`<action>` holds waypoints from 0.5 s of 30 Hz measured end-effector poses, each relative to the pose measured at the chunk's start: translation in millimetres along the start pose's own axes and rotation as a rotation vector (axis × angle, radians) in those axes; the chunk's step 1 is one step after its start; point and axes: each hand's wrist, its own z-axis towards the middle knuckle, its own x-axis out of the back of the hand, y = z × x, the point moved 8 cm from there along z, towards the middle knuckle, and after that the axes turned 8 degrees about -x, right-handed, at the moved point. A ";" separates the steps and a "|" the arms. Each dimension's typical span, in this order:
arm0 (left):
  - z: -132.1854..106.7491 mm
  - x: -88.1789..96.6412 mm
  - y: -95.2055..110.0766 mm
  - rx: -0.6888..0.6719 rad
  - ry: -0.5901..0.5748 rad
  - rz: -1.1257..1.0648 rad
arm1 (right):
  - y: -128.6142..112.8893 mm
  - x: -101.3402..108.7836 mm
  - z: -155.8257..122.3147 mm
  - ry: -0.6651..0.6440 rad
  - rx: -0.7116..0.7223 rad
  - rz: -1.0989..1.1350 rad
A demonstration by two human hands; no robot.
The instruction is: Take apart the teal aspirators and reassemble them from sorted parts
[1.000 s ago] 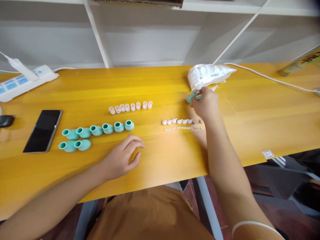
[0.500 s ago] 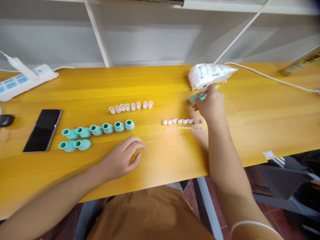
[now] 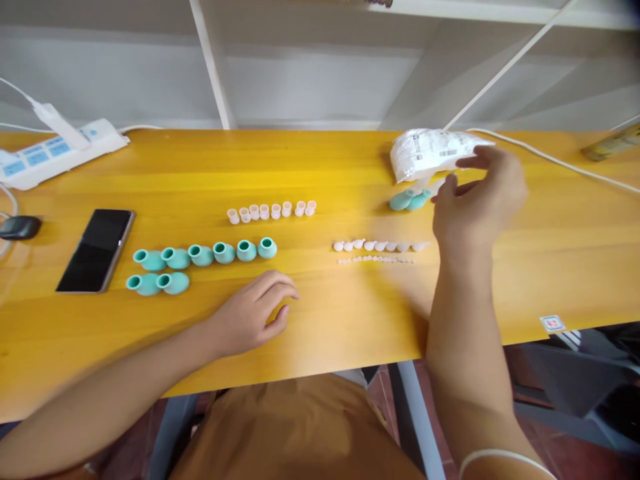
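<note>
My right hand point(image 3: 480, 200) hovers above the yellow table point(image 3: 325, 167), fingers apart and holding nothing, just right of two teal bulb pieces point(image 3: 411, 199) lying below a white plastic bag point(image 3: 433, 153). My left hand point(image 3: 255, 312) rests on the table with loosely curled fingers, holding nothing, just below the right end of two rows of teal bulb pieces point(image 3: 200, 263). A row of small pink cups point(image 3: 273, 211) lies behind them. A row of small white caps point(image 3: 380, 245) and a line of tiny white bits point(image 3: 375, 260) sit between my hands.
A black phone point(image 3: 96, 250) lies at the left, with a dark mouse point(image 3: 20, 227) and a white power strip point(image 3: 60, 152) behind it. A white cable point(image 3: 560, 160) runs across the table's right side. White shelf frames point(image 3: 213, 63) stand at the back.
My right hand has let go of the teal piece by the bag and moved right and up, its fingers now spread. The left hand stayed put.
</note>
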 end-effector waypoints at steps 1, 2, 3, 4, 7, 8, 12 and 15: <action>0.1 -0.2 -0.2 0.000 -0.001 -0.004 | -5.7 10.1 -1.9 0.090 -0.009 0.050; 0.2 -0.4 -0.4 0.000 -0.003 -0.007 | -13.4 17.3 -5.1 0.136 -0.004 0.113; 0.4 -0.7 -0.6 -0.001 -0.006 -0.010 | -21.8 20.2 -8.7 0.124 0.000 0.174; 0.5 -1.1 -1.0 0.001 -0.009 -0.011 | -31.0 17.8 -12.5 0.045 0.008 0.235; 0.8 -2.2 -1.7 0.006 -0.025 -0.002 | -66.0 -7.0 -33.8 -0.389 0.139 0.330; 0.8 -2.6 -1.5 0.005 -0.033 0.003 | -76.8 -15.4 -43.8 -0.525 0.205 0.332; 1.3 -3.4 1.0 -0.013 -0.060 0.038 | -100.5 -35.6 -72.8 -0.822 0.397 0.330; 1.9 -2.9 2.7 -0.028 -0.063 0.052 | -103.9 -39.8 -78.3 -0.873 0.443 0.350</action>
